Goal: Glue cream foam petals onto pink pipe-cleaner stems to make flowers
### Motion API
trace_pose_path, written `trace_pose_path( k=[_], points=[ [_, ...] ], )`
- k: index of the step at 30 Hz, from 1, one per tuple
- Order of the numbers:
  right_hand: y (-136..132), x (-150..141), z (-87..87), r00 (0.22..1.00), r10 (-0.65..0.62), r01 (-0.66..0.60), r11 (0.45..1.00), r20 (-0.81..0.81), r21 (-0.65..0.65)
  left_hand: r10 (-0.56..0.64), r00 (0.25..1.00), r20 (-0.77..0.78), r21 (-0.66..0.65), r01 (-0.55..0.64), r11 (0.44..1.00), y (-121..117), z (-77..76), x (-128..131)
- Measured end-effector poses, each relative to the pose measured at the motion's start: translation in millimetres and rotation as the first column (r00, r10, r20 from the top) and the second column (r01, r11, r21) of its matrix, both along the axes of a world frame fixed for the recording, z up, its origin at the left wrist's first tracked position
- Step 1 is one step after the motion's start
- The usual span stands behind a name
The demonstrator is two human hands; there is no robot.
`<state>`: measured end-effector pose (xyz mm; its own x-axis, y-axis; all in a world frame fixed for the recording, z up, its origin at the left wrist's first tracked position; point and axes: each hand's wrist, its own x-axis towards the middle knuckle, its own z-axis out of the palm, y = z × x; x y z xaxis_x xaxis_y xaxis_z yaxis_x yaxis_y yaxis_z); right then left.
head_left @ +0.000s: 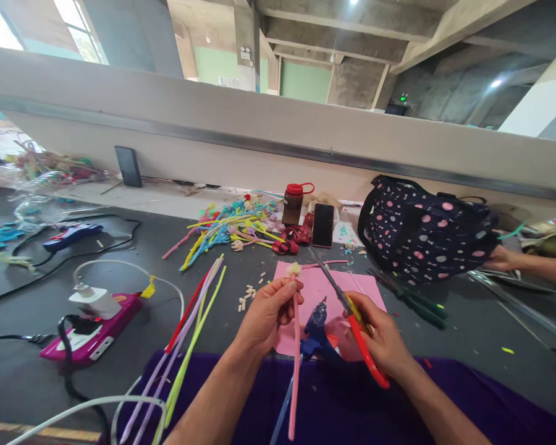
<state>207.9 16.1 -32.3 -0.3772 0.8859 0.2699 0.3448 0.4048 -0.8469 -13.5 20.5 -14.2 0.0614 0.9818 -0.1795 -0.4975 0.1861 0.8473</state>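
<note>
My left hand (273, 306) pinches a pink pipe cleaner stem (295, 371) that hangs down from the fingers. At its top end sits a small pale yellow and white flower (293, 269). My right hand (377, 327) is wrapped round long-nose pliers (366, 352) with red and yellow handles, their thin dark jaws pointing up and left. Between the hands a blue glue gun (315, 324) lies over pink paper (366, 287), nozzle upward. A translucent glue stick (282, 411) trails from its rear. One more pink pipe cleaner (327, 263) crosses the paper's far edge.
A pile of coloured pipe cleaners (231, 225) lies behind, with a bottle (293, 207), phone (323, 225) and patterned bag (430, 232). Green-handled pliers (419, 303) rest right. Another person's hand (503, 258) is beside the bag. Left are loose stems (194, 337) and a corded power strip (97, 334).
</note>
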Motion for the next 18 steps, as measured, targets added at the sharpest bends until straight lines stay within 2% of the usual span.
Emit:
trace_pose_path(
  k=[10,18],
  points=[
    [-2.9,-2.3,2.6,0.999,0.001,0.0,1.0,0.05,-0.011,-0.005,1.0,-0.011,-0.003,0.005,1.0,-0.2,0.0,-0.8],
    [-2.2,-3.4,4.2,0.996,0.003,-0.007,0.999,0.091,0.044,-0.041,0.999,-0.016,0.002,0.041,0.999,0.0,-0.8,-0.3]
  ],
)
